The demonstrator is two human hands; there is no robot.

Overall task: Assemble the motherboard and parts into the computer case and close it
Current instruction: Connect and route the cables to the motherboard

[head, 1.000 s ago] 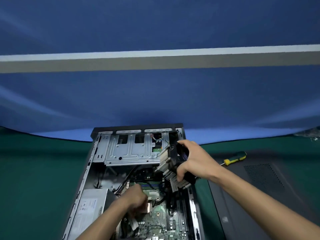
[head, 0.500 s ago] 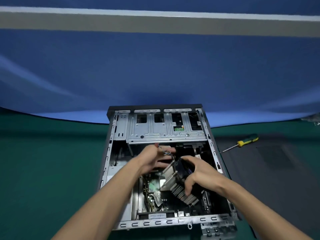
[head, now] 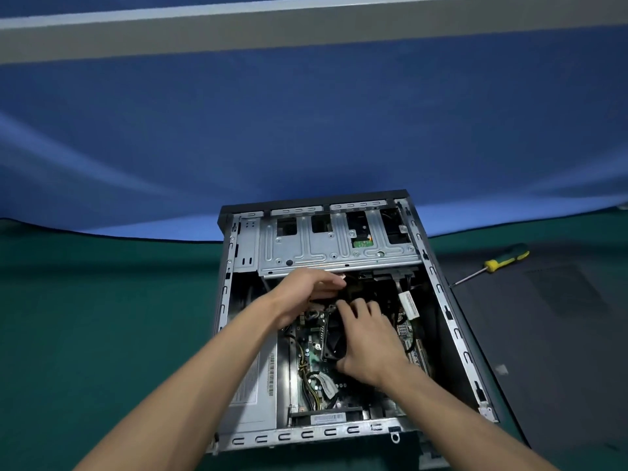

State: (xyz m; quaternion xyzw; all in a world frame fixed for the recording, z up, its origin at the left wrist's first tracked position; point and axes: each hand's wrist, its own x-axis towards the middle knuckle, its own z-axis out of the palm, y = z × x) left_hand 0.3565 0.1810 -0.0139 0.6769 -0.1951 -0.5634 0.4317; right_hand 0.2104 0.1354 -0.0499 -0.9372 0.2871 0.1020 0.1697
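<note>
Holding the cooler fan (head: 334,338) down over the motherboard (head: 311,351), inside the open computer case (head: 455,331) on the green table (head: 102,317). Right hand (head: 368,341) draped on top of the fan, fingers curled round its far edge, thumb under the near corner. Left hand (head: 307,290) just beyond and left of it, fingers nearly straight, reaching toward a small connector below the drive cage (head: 336,248); impossible to tell whether anything is pinched. Fan directly under the right hand, long side running away from the body, so probably seating straight down. Screwdriver (head: 492,265) well off to the right on the side panel (head: 543,334), nearer the right hand.
</note>
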